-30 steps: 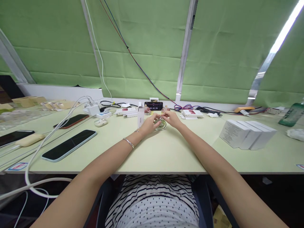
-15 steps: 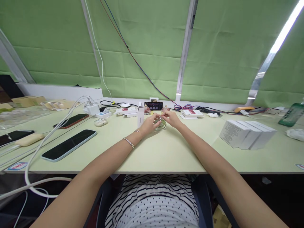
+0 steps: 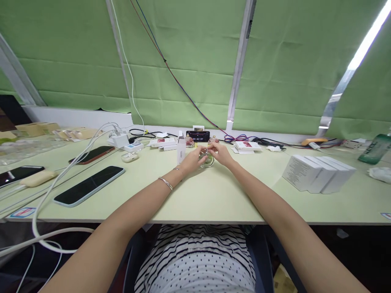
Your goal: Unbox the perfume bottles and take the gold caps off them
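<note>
Just in front of the black phone (image 3: 198,136) showing white timer digits, a round clear-glass bottle (image 3: 209,162) sits; the braceleted left hand (image 3: 192,160) grips its side, the bare right hand (image 3: 221,154) pinching its top.

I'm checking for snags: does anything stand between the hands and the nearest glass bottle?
Nothing visible does: the left hand and right hand are both at the glass bottle. The upright white box stands left of it.

Both hands (image 3: 192,160) close together, arms (image 3: 146,203) outstretched.
</note>
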The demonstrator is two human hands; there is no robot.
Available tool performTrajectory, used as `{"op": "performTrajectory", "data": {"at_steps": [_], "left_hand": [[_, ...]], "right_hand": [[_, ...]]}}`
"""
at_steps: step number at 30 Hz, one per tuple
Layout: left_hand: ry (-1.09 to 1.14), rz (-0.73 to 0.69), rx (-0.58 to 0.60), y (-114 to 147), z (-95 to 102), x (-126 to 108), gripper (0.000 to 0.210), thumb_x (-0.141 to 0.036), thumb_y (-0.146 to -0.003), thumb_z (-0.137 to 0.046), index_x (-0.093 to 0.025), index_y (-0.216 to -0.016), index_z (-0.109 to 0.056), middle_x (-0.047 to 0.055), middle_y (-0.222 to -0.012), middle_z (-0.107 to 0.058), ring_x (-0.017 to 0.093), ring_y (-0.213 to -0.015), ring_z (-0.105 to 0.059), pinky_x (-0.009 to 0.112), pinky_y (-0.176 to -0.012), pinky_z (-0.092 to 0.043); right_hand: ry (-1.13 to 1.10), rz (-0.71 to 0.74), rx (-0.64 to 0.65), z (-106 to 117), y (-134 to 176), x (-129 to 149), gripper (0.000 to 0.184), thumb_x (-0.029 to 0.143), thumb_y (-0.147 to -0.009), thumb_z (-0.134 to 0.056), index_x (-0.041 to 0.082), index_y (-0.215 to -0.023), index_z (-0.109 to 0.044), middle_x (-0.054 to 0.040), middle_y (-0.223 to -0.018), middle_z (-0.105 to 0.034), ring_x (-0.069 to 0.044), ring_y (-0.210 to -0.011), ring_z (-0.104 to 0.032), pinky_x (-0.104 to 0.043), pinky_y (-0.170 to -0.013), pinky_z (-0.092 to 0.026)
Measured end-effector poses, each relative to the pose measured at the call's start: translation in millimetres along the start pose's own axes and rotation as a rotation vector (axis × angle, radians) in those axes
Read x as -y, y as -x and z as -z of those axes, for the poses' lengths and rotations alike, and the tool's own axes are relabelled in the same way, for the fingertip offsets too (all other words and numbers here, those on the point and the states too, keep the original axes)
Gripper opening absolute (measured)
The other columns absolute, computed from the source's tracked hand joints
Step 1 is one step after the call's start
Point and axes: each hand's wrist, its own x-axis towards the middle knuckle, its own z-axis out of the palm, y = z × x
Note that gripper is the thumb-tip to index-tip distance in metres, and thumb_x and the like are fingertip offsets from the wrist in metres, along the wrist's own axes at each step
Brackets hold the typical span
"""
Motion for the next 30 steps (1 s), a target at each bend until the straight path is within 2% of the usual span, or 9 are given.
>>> {"op": "performTrajectory", "data": {"at_steps": [14,19,22,26,30], "left_hand": [[0.014,-0.030,0.008,0,0.6,1,0.044,-0.029,-0.083,-0.047,-0.023,-0.123,-0.031,0.006,-0.102,-0.061,0.017,-0.080,-0.061,0.031,-0.073,-0.047],[-0.030,-0.010,-0.007,0,-1.8,4,0.045,-0.029,-0.083,-0.048,-0.021,-0.124,-0.031,0.008,-0.105,-0.060,0.017,-0.082,-0.060,0.031,-0.074,-0.047],[-0.048,-0.002,-0.005,0,-2.3,4,0.046,-0.030,-0.083,-0.048,-0.020,-0.125,-0.030,0.007,-0.105,-0.059,0.017,-0.082,-0.060,0.030,-0.074,-0.047],[-0.027,0.005,-0.004,-1,-1.8,5,0.047,-0.030,-0.083,-0.048,-0.019,-0.125,-0.030,0.007,-0.104,-0.060,0.017,-0.081,-0.061,0.031,-0.074,-0.047],[0.040,0.009,-0.014,-2,-2.0,9,0.049,-0.032,-0.081,-0.051,-0.018,-0.124,-0.031,0.008,-0.103,-0.059,0.017,-0.084,-0.060,0.030,-0.076,-0.047]], "right_hand": [[-0.009,0.010,-0.022,-3,2,-3,0.016,0.023,-0.079,-0.047,0.019,-0.092,-0.053,-0.0033,-0.081,-0.063,-0.015,-0.076,-0.060,-0.028,-0.068,-0.050],[0.093,-0.065,-0.112,-5,6,-17,0.025,0.018,-0.083,-0.034,0.018,-0.102,-0.050,-0.0080,-0.095,-0.061,-0.018,-0.087,-0.059,-0.034,-0.078,-0.047],[0.182,-0.132,-0.122,-11,15,-33,0.039,0.010,-0.079,-0.031,0.016,-0.114,-0.045,-0.0120,-0.108,-0.056,-0.021,-0.100,-0.053,-0.041,-0.089,-0.041],[0.288,-0.211,-0.021,-22,20,-49,0.054,0.008,-0.073,-0.038,0.010,-0.127,-0.037,-0.0176,-0.126,-0.045,-0.027,-0.116,-0.041,-0.048,-0.095,-0.033],[0.348,-0.251,0.070,-28,10,-53,0.060,0.014,-0.073,-0.048,0.017,-0.131,-0.035,-0.0138,-0.142,-0.027,-0.031,-0.126,-0.027,-0.050,-0.099,-0.025]]}}
